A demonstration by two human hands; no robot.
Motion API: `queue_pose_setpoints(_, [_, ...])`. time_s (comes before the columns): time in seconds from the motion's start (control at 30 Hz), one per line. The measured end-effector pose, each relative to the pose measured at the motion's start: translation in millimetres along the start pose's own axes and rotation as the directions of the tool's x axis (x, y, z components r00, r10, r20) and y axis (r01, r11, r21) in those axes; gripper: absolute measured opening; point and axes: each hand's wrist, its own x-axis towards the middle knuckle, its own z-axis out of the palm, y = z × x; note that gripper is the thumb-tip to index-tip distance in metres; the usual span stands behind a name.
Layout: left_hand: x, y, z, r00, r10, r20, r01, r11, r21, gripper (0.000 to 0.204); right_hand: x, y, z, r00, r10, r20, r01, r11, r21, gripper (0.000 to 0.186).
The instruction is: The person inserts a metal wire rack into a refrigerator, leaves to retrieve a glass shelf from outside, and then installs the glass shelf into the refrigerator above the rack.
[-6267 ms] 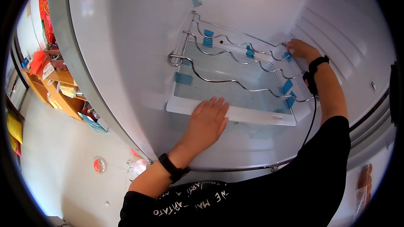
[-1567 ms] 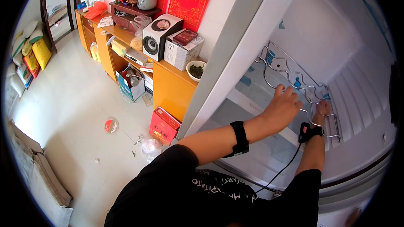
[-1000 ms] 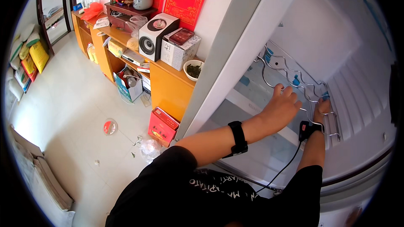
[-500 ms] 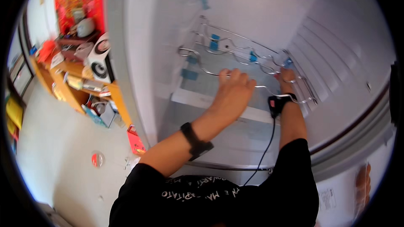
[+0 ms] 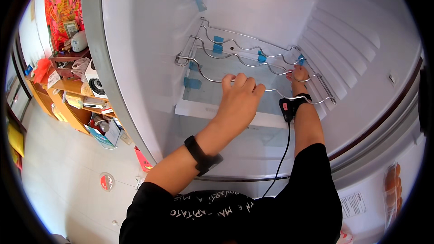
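Note:
A chrome wavy wire rack sits inside the open white fridge, above a glass shelf with a white front strip. My left hand has its fingers curled over the rack's front bar, gripping it. My right hand reaches beneath the rack at its right side, near a piece of blue tape; its fingers are partly hidden, and I cannot tell what they hold. A black wrist device with a cable is on my right forearm. More blue tape is stuck on the shelf.
At the left stand a wooden cabinet with clutter and a white speaker, over a tiled floor with a round red-and-white item. The fridge door is at lower right, holding a row of brown eggs.
My view has swung from the room back toward the fridge interior. Compared with the oldest frame, my left hand has moved from the shelf strip onto the rack bar, and my right hand sits lower.

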Motion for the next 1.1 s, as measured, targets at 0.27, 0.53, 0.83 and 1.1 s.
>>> queue_pose_setpoints(0.27, [-1,-3,-2,1.000,-0.013,-0.017,0.014,1.000,0.015,0.022,-1,1,5,0.996,0.047,0.081,-0.033,0.987,-0.160,0.029])
queue_pose_setpoints(0.53, [0,-4,0,1.000,0.003,-0.021,-0.003,0.999,-0.042,0.021,0,-3,1,0.994,0.045,0.097,-0.033,0.992,-0.122,0.032])
queue_pose_setpoints(0.83, [2,-2,1,1.000,-0.010,0.025,0.010,1.000,-0.029,0.022,19,43,11,0.927,0.135,0.351,-0.353,0.636,0.686,0.025])
queue_pose_setpoints(1.1, [2,-3,2,1.000,0.014,-0.008,-0.014,1.000,-0.018,0.020,23,35,25,0.943,0.272,0.194,-0.286,0.359,0.888,0.025])
